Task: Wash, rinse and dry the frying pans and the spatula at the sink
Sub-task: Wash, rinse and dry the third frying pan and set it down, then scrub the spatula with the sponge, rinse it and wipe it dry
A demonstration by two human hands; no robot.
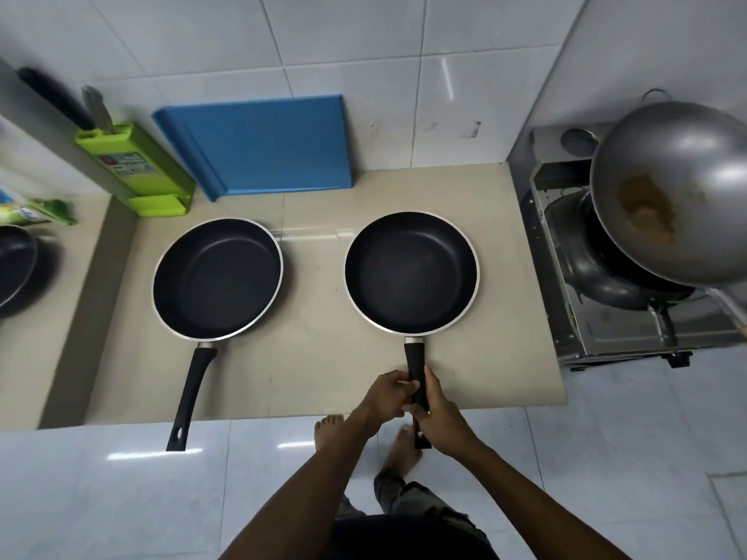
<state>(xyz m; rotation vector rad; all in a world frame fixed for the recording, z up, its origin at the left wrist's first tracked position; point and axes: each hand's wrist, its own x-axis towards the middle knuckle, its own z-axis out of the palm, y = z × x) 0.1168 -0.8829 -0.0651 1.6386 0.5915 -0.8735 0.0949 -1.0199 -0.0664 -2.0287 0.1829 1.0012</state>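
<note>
Bright, even, cool-white light fr above. Glare streaks on floor tiles (121,454) & wall tile (446,78); broad sheen on wok (667,155) at right. Faint reflection on countertop (307,232) betw left frying pan (218,276) & right frying pan (410,272). Weak, soft shadows only, close under pan rims. Heavy wide-angle bend twd edges: curved tile lines, stretched corners. Motion smear at far left over knife block (133,167) & third pan (16,268). Sharp in centre.

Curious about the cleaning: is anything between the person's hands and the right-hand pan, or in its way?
Nothing: left hand and right hand grip its handle. Another frying pan lies left of it; where it goes next is unclear.
</note>
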